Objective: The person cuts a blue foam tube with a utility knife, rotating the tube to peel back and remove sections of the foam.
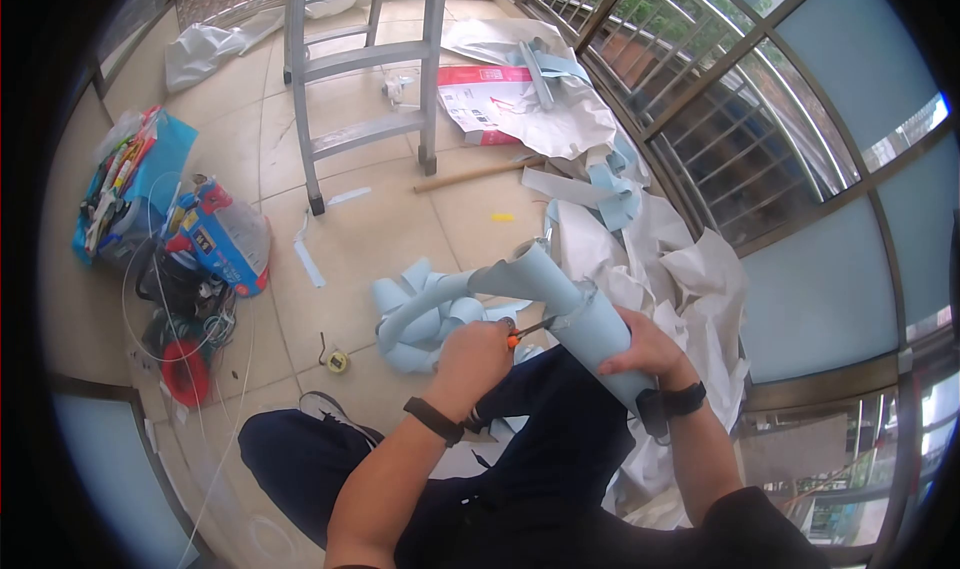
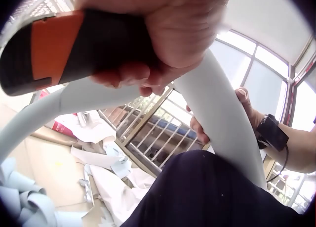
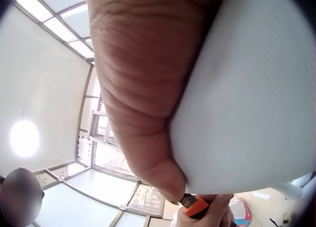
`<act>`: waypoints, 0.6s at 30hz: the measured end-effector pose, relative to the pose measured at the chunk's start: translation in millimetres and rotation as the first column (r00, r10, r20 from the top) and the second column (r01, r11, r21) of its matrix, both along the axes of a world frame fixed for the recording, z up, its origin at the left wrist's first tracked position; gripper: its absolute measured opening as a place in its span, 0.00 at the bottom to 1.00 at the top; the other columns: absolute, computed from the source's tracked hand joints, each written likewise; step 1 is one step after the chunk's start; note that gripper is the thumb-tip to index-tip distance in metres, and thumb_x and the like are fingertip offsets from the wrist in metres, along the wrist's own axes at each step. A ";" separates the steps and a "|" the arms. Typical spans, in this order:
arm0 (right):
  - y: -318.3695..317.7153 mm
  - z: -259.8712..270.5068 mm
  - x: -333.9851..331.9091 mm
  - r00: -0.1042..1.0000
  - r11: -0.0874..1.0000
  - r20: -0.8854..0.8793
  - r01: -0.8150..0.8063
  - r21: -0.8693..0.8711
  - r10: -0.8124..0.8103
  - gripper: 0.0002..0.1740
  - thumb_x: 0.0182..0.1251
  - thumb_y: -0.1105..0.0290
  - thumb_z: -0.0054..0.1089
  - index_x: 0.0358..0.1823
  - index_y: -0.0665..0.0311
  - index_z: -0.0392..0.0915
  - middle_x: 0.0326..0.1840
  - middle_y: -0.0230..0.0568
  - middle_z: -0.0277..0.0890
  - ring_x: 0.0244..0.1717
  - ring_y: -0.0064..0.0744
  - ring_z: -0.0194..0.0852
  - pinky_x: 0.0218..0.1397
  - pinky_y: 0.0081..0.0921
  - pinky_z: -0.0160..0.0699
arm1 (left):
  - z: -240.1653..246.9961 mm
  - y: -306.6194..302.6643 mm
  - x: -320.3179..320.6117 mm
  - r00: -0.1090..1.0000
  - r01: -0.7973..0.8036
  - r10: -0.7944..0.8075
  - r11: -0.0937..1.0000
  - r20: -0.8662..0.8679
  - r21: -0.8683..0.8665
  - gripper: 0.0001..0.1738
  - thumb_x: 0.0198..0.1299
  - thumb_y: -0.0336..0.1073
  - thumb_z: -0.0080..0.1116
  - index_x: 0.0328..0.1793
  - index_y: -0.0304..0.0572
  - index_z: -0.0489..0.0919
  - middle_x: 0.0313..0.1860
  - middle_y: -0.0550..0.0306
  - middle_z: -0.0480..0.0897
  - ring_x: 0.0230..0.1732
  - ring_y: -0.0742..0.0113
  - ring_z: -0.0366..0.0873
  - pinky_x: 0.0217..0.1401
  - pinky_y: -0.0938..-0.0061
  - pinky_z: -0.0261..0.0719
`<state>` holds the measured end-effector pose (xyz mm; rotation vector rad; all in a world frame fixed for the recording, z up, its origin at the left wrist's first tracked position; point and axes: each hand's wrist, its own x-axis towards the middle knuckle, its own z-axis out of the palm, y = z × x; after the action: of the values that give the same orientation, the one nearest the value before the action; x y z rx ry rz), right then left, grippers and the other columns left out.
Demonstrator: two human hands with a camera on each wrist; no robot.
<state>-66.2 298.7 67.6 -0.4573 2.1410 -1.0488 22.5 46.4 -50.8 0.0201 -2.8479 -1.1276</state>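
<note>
My left hand (image 1: 470, 364) grips a utility knife (image 2: 59, 52) by its thick black and orange handle. In the head view the dark tip of the knife meets the side of a pale blue roll of sheet material (image 1: 595, 344). My right hand (image 1: 650, 347) holds the lower part of that roll, thumb on top and fingers wrapped round its far side. The roll lies slanted over my thigh. From its upper part a long curling strip (image 1: 430, 304) hangs down to a heap of pale blue cut strips (image 1: 410, 354) on the floor.
Crumpled white sheeting (image 1: 690, 299) lies along the right by the railing. A ladder (image 1: 365, 64) stands ahead, near a cardboard tube (image 1: 475, 174) and a pink and white box (image 1: 485, 104). Bags of tools (image 1: 225, 234) and a tape measure (image 1: 337, 361) are on the left.
</note>
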 end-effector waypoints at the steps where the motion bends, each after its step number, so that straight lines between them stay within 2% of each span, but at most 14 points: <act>1: -1.6 0.8 0.5 1.000 1.000 0.028 -0.004 0.008 0.004 0.56 0.38 0.53 0.86 0.72 0.69 0.73 0.61 0.40 0.80 0.61 0.31 0.76 0.68 0.30 0.72 | -15.3 -0.5 -0.5 0.999 -0.037 0.037 0.999 0.015 -0.021 0.12 0.65 0.41 0.64 0.39 0.40 0.86 0.29 0.41 0.85 0.35 0.41 0.86 0.37 0.50 0.82; 3: 2.8 -1.8 7.4 0.997 0.996 0.025 -0.078 -0.044 0.079 0.56 0.38 0.53 0.87 0.71 0.69 0.73 0.60 0.40 0.81 0.60 0.31 0.77 0.68 0.29 0.73 | -53.1 -10.9 6.1 0.996 -0.044 0.049 0.997 0.075 -0.061 0.12 0.65 0.43 0.64 0.39 0.40 0.86 0.29 0.41 0.85 0.35 0.41 0.86 0.37 0.50 0.82; 4: 5.0 -1.1 4.3 0.990 0.985 0.013 -0.140 -0.096 0.142 0.56 0.37 0.53 0.87 0.71 0.69 0.73 0.60 0.39 0.81 0.60 0.31 0.77 0.67 0.29 0.73 | -55.3 -14.7 3.4 0.990 -0.039 0.052 0.994 0.131 -0.101 0.13 0.66 0.44 0.64 0.39 0.41 0.86 0.29 0.42 0.85 0.35 0.42 0.86 0.37 0.50 0.82; 5: 6.4 -1.1 1.1 0.991 0.986 0.011 -0.134 -0.094 0.136 0.56 0.37 0.53 0.87 0.71 0.69 0.73 0.60 0.39 0.81 0.60 0.31 0.77 0.67 0.29 0.73 | -57.5 -13.1 0.0 0.991 -0.032 0.045 0.994 0.128 -0.100 0.13 0.66 0.44 0.64 0.39 0.41 0.86 0.29 0.42 0.85 0.35 0.42 0.86 0.37 0.50 0.82; 8: 10.3 -6.1 -0.3 0.997 0.996 0.079 -0.001 -0.086 0.008 0.56 0.37 0.53 0.88 0.70 0.69 0.74 0.59 0.37 0.81 0.58 0.29 0.77 0.65 0.27 0.74 | -21.4 -23.7 3.8 0.999 -0.035 0.034 0.998 -0.003 -0.056 0.11 0.64 0.42 0.66 0.39 0.42 0.87 0.30 0.44 0.86 0.36 0.44 0.86 0.38 0.52 0.82; 9: 13.4 -9.6 -2.4 0.997 0.996 0.081 -0.003 -0.089 0.011 0.56 0.37 0.53 0.88 0.70 0.69 0.74 0.59 0.37 0.81 0.58 0.29 0.77 0.65 0.27 0.74 | -9.0 -28.2 6.4 0.999 -0.037 0.037 0.998 0.000 -0.060 0.11 0.64 0.42 0.66 0.39 0.42 0.87 0.30 0.44 0.86 0.36 0.44 0.86 0.38 0.52 0.82; 11: 17.4 -15.8 -7.8 0.989 0.986 0.149 0.038 -0.163 -0.014 0.54 0.38 0.57 0.87 0.71 0.68 0.73 0.58 0.37 0.81 0.58 0.29 0.77 0.67 0.28 0.74 | 10.3 -33.2 9.6 0.989 0.023 -0.021 1.000 -0.146 0.013 0.08 0.59 0.38 0.67 0.38 0.42 0.87 0.31 0.47 0.85 0.35 0.45 0.85 0.38 0.54 0.82; 12: 17.2 -15.8 -7.9 0.988 0.986 0.154 0.033 -0.163 -0.008 0.54 0.38 0.57 0.87 0.71 0.68 0.73 0.58 0.37 0.81 0.58 0.29 0.77 0.67 0.28 0.74 | 16.3 -32.4 10.5 0.990 0.017 -0.015 1.000 -0.140 0.013 0.08 0.59 0.38 0.67 0.38 0.42 0.87 0.31 0.47 0.85 0.35 0.45 0.85 0.38 0.54 0.82; 14: 17.7 -12.1 -5.7 0.985 0.984 0.172 0.025 -0.176 0.006 0.55 0.38 0.57 0.87 0.71 0.69 0.72 0.59 0.37 0.81 0.58 0.29 0.77 0.66 0.28 0.74 | 25.5 -24.6 9.4 0.966 0.065 -0.053 0.997 -0.252 0.040 0.06 0.54 0.33 0.68 0.39 0.42 0.87 0.31 0.49 0.85 0.34 0.46 0.85 0.38 0.55 0.82; 18: 13.3 -6.2 -4.3 0.987 0.990 0.156 -0.005 -0.144 0.028 0.56 0.37 0.56 0.87 0.72 0.69 0.72 0.59 0.38 0.81 0.58 0.29 0.77 0.66 0.28 0.74 | 29.3 -12.8 4.7 0.958 0.119 -0.095 0.990 -0.272 0.076 0.07 0.53 0.31 0.68 0.39 0.43 0.87 0.32 0.50 0.85 0.35 0.47 0.85 0.38 0.57 0.82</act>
<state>-70.4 312.0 61.5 -0.4431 1.9286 -1.1942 27.2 33.5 -21.5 -0.2645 -2.5834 -1.1790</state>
